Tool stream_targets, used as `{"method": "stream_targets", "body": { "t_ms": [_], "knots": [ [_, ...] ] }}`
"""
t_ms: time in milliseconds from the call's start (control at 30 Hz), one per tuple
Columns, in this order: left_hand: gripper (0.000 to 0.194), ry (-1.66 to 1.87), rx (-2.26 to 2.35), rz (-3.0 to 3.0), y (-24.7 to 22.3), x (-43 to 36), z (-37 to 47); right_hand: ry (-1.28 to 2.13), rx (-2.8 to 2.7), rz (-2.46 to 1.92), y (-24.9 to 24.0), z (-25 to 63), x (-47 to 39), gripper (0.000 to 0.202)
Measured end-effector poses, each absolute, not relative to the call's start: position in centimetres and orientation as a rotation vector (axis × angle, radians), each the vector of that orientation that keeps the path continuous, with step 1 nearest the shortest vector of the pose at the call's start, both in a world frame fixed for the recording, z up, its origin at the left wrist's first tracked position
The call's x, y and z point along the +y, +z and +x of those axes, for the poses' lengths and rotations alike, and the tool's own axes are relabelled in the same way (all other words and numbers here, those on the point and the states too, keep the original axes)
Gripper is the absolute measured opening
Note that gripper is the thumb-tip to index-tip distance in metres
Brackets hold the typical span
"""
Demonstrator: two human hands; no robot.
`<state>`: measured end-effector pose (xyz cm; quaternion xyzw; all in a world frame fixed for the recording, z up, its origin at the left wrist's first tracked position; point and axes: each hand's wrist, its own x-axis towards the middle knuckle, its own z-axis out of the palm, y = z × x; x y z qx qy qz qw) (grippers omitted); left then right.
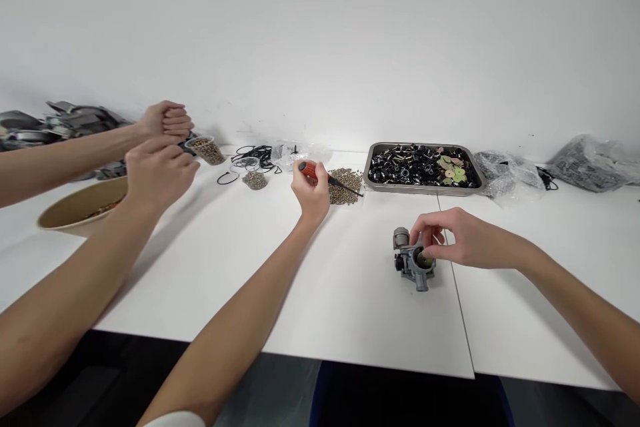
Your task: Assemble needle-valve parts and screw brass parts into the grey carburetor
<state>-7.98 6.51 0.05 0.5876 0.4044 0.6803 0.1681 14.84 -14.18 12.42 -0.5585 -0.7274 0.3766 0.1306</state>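
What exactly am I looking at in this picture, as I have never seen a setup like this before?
There is no machine here, only people. The single picture comes from a camera worn on one person's head, looking forward and down. The wearer's left hand holds a screwdriver, its shaft seen against a heap of small brass-coloured pieces. The right hand has its fingers at the opening of a grey metal part, where a greenish disc shows. The two hands farther left are another person's. The white table also bears a metal tray of mostly black parts, a clear cup of small pieces and a tan bowl.
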Motion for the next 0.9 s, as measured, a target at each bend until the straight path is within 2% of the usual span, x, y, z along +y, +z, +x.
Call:
{"method": "stream_targets", "body": {
  "t_ms": [400, 700, 800, 900],
  "knots": [
    [0.04, 1.932, 1.12, 1.651, 0.0, 6.7, -8.0, 1.097, -2.123, -1.592, 11.7, 14.9, -13.9, 0.013],
    [0.04, 1.93, 1.132, 1.63, -0.1, 6.8, -8.0, 0.978, -2.2, -1.548, 11.4, 14.7, -14.3, 0.018],
    [0.041, 1.927, 1.13, 1.635, -0.1, 6.9, -8.0, 1.061, -2.149, -1.625, 11.7, 14.8, -13.8, 0.019],
    [0.041, 1.925, 1.132, 1.643, 0.0, 6.8, -8.1, 1.292, -2.053, -1.64, 12.0, 14.8, -13.0, 0.023]
  ]
}}
